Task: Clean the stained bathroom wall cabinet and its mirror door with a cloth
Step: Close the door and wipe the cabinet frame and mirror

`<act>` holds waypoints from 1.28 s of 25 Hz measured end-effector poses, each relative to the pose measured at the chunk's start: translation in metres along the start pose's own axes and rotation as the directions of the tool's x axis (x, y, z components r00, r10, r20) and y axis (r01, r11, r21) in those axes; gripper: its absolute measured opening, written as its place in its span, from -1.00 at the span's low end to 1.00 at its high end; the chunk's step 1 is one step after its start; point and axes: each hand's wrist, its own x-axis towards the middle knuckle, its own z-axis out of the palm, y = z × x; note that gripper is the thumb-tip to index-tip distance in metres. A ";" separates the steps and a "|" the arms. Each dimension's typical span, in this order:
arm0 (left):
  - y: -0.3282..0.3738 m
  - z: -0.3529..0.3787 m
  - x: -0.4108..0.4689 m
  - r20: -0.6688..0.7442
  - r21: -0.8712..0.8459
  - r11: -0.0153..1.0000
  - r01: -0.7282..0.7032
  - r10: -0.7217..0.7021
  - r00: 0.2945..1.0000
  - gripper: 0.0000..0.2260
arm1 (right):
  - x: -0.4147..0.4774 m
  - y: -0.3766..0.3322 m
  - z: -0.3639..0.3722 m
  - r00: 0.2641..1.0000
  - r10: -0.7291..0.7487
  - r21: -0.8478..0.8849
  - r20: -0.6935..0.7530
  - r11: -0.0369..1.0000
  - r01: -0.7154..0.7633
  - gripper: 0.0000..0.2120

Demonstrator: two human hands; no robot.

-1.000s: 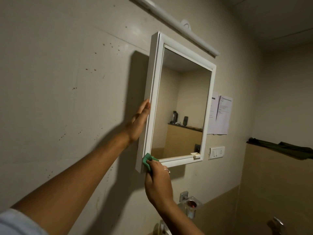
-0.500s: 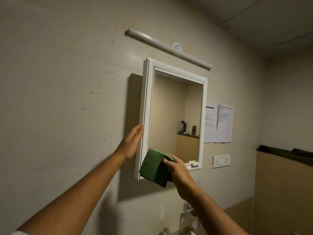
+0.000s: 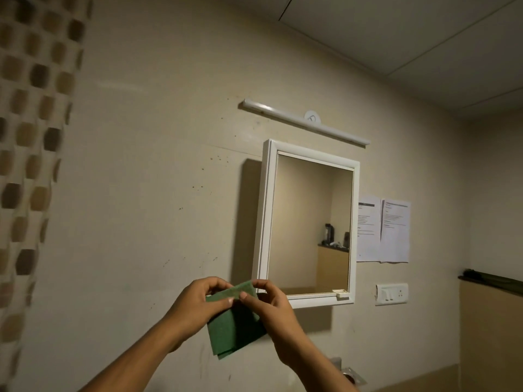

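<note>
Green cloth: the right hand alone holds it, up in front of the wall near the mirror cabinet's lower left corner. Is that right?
Not the right hand alone. The head view shows the left hand and the right hand both pinching the upper edge of the green cloth. The rest stands: it is near the lower left corner of the mirror cabinet.

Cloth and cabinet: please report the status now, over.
Hands: left hand and right hand pinch green cloth top edge. Cloth hangs before cabinet lower left corner. Mirror door shut, nothing blocking it.
</note>
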 end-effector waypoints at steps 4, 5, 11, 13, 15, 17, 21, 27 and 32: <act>-0.014 -0.049 -0.036 -0.134 -0.112 0.991 0.069 -0.084 0.987 -0.91 | -0.016 -0.004 0.043 0.995 0.008 0.072 0.100 0.997 -0.015 -0.49; -0.019 -0.065 -0.050 -0.150 -0.135 0.987 0.092 -0.112 0.982 -0.90 | -0.020 -0.006 0.061 0.994 0.001 0.076 0.111 0.997 -0.010 -0.50; -0.058 -0.182 -0.156 -0.255 -0.192 0.955 0.224 -0.269 0.929 -0.83 | -0.056 -0.003 0.212 0.991 0.019 0.091 0.129 0.995 -0.031 -0.68; -0.076 -0.224 -0.194 -0.309 -0.240 0.933 0.267 -0.334 0.890 -0.81 | -0.074 0.007 0.266 0.981 0.029 0.154 0.190 0.986 -0.059 -0.71; -0.096 -0.258 -0.236 -0.380 -0.285 0.912 0.294 -0.389 0.839 -0.84 | -0.096 0.022 0.315 0.964 0.063 0.226 0.256 0.966 -0.123 -0.72; -0.116 -0.293 -0.288 -0.443 -0.332 0.881 0.337 -0.461 0.769 -0.84 | -0.124 0.041 0.371 0.929 0.122 0.267 0.349 0.937 -0.224 -0.65; -0.149 -0.330 -0.372 -0.493 -0.364 0.833 0.416 -0.551 0.673 -0.79 | -0.171 0.071 0.444 0.837 0.204 0.183 0.508 0.924 -0.336 -0.68; -0.177 -0.347 -0.495 -0.605 -0.335 0.789 0.515 -0.599 0.525 -0.85 | -0.233 0.109 0.522 0.682 0.287 -0.131 0.673 0.953 -0.271 -0.82; -0.211 -0.346 -0.594 -0.626 -0.283 0.681 0.675 -0.665 0.408 -0.86 | -0.296 0.156 0.576 0.524 0.333 -0.303 0.784 0.942 -0.144 -0.80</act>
